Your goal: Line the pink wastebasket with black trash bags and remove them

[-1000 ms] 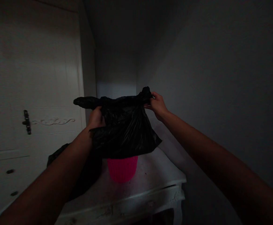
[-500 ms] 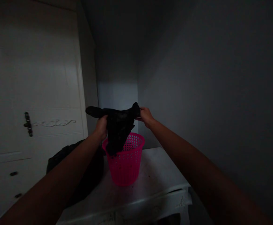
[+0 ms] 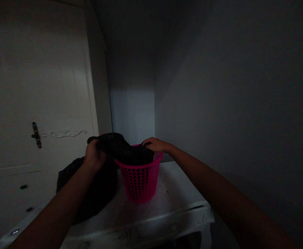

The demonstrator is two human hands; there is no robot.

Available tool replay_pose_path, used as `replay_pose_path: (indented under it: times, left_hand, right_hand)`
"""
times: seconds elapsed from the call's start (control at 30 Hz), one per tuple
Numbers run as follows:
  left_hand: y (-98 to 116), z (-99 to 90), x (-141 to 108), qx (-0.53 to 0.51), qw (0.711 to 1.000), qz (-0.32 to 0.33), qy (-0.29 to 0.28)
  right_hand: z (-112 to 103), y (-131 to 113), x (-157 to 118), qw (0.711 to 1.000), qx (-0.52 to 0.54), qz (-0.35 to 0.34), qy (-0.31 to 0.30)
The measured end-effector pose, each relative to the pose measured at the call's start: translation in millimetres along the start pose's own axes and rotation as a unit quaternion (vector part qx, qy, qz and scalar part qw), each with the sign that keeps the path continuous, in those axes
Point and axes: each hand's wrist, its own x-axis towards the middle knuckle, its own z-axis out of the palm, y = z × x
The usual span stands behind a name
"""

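Note:
A black plastic bag (image 3: 117, 147) hangs partly inside a pink perforated basket (image 3: 140, 186) on a white table. My left hand (image 3: 94, 155) grips the bag's edge, left of the basket and above its rim. At the basket's back right rim, my right hand (image 3: 155, 144) has its fingers closed on another part of the bag. The bag's lower part shows dark through the holes in the basket wall. My fingertips are partly hidden by the plastic.
A large dark bundle (image 3: 99, 193) rests on the white table (image 3: 177, 193), left of the basket and partly behind my left forearm. A white cabinet door (image 3: 60, 103) with a dark handle stands at left. Grey walls meet in the corner behind.
Both hands have come down and moved apart, the left one going left. The bag, held above the basket before, is now lowered into it and spread wider.

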Motion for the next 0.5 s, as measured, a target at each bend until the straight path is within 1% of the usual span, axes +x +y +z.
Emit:
replay_pose_path:
  times: [0.03, 0.1, 0.13, 0.17, 0.2, 0.23, 0.27, 0.33, 0.37, 0.4, 0.43, 0.47, 0.5]
  left_hand:
    - [4.5, -8.4, -7.1, -0.016, 1.000, 0.004, 0.000]
    - [10.2, -26.9, -22.3, -0.038, 0.999, 0.019, 0.012]
    - [10.7, -36.7, -30.0, -0.048, 0.998, 0.021, 0.023]
    - [9.3, -46.7, -37.6, -0.061, 0.997, 0.017, 0.037]
    - [6.4, -56.8, -44.9, -0.076, 0.996, 0.008, 0.050]
    - [2.3, -66.5, -51.9, -0.089, 0.994, -0.004, 0.063]
    - [-2.6, -75.6, -58.5, -0.093, 0.993, -0.019, 0.075]
    - [-11.9, -91.0, -69.8, -0.071, 0.990, -0.061, 0.103]
    - [-15.3, -96.5, -74.5, -0.052, 0.987, -0.091, 0.120]
    - [-17.5, -100.3, -78.7, -0.033, 0.983, -0.124, 0.134]
    - [-18.4, -102.0, -82.3, -0.020, 0.977, -0.154, 0.147]
    - [-18.3, -101.5, -85.5, -0.011, 0.973, -0.173, 0.153]
    - [-17.6, -99.1, -88.2, -0.003, 0.973, -0.173, 0.150]
  right_hand:
    - [-3.4, -0.1, -4.4, 1.000, 0.007, -0.013, 0.015]
    - [-11.9, 1.7, -17.1, 0.996, 0.025, -0.048, 0.070]
    - [-16.4, 3.9, -25.7, 0.992, 0.045, -0.068, 0.092]
    - [-20.8, 6.9, -35.7, 0.989, 0.071, -0.084, 0.101]
    - [-25.0, 10.8, -46.9, 0.987, 0.099, -0.094, 0.091]
    - [-29.0, 15.6, -58.8, 0.986, 0.120, -0.094, 0.062]
    - [-33.1, 21.1, -70.9, 0.988, 0.125, -0.088, 0.021]
    - [-41.9, 33.6, -93.2, 0.991, 0.085, -0.071, -0.069]
    - [-46.6, 39.7, -102.3, 0.992, 0.045, -0.065, -0.100]
    - [-51.3, 45.1, -109.3, 0.992, 0.000, -0.062, -0.112]
    - [-55.4, 49.2, -114.1, 0.992, -0.044, -0.057, -0.102]
    - [-58.5, 51.3, -116.7, 0.993, -0.079, -0.050, -0.074]
    - [-59.9, 51.1, -117.3, 0.993, -0.102, -0.040, -0.035]
